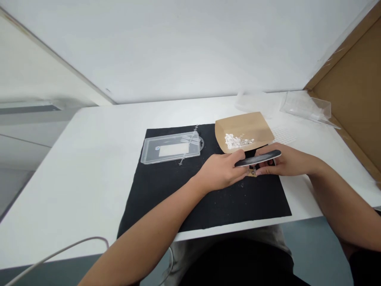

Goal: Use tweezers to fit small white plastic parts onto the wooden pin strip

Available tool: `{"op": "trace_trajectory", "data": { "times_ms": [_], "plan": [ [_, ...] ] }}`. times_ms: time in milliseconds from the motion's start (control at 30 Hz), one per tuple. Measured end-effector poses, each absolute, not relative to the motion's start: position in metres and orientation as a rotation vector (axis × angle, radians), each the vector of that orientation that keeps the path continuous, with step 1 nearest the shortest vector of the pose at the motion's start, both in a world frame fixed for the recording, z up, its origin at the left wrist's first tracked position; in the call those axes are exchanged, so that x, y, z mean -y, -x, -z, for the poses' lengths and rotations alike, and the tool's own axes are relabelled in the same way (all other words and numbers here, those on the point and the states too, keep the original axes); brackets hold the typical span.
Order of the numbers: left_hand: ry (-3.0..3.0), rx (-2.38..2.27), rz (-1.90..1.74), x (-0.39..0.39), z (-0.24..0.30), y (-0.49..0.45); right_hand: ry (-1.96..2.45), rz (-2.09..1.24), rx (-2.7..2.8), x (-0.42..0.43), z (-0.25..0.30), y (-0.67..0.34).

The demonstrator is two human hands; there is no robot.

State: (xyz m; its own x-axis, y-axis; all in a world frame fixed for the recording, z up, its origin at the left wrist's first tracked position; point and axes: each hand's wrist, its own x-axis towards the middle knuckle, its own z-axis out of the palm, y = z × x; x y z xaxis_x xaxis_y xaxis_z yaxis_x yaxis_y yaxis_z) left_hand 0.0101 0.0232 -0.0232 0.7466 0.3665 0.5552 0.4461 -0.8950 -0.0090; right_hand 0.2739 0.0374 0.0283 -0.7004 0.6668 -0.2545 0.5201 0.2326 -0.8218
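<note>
My left hand is closed at the near end of a dark, curved nail file with a pale edge. The file lies across the gap between my hands, above the black mat. My right hand is closed too, thumb and fingers pinched close under the file. What they pinch is mostly covered. Below the file, between my fingertips, a small yellowish piece with a shiny metal bit shows. Just beyond my hands sits a brown paper tray with many small white pieces inside.
A clear plastic case lies on the mat to the left, with a thin clear branched stick across it. Clear packaging and a white grid sheet are at the back right. A cable crosses the front left edge.
</note>
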Motion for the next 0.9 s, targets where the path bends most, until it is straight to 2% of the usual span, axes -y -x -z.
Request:
{"op": "trace_trajectory", "data": {
  "times_ms": [500, 900],
  "plan": [
    [2.820, 0.628, 0.827, -0.024, 0.022, -0.009, 1.005, -1.612, 2.291, -0.037, -0.022, -0.272],
    [2.819, 0.601, 0.868, -0.028, 0.022, -0.007, 0.988, -1.551, 2.372, -0.040, -0.009, -0.278]
  ]
}}
